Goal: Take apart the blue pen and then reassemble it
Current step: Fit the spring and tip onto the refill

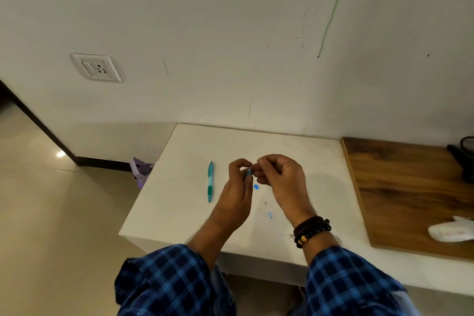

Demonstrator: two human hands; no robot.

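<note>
My left hand (pixel 239 187) and my right hand (pixel 280 174) meet above the white table (pixel 179 161), both pinching a blue pen body (pixel 248 172) that shows only as a short blue piece between the fingertips. Below the hands, two small blue pen parts lie loose on the table: one (pixel 256 187) just under the fingers, another (pixel 270 215) nearer me. A thin dark spring-like bit (pixel 265 203) lies between them. Most of the held pen is hidden by my fingers.
A teal-green pen (pixel 210 181) lies left of my hands. A wooden board (pixel 410 187) adjoins the table on the right, with a white object (pixel 451 232) and a black item (pixel 464 159) on it. A lilac bin (pixel 140 170) stands on the floor by the left edge.
</note>
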